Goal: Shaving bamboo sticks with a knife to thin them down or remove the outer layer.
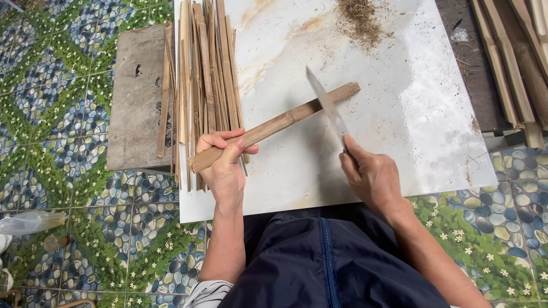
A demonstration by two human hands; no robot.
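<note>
My left hand point(224, 162) grips the near end of a bamboo stick point(285, 120), which slants up and to the right over a white marble-patterned slab point(411, 108). My right hand point(371, 174) holds a long knife point(326, 105) by its handle, thumb along the back. The blade points up and left and lies across the stick close to its far end. A pile of thin split bamboo strips point(205, 80) lies lengthwise on the slab's left edge, just behind my left hand.
A grey flat board point(134, 97) lies left of the strips on a floor of pebble-and-flower tiles point(68, 114). Brown fibre dust point(359, 20) sits at the slab's top. More bamboo pieces point(514, 63) lie at the right. A plastic bag point(28, 222) lies at left.
</note>
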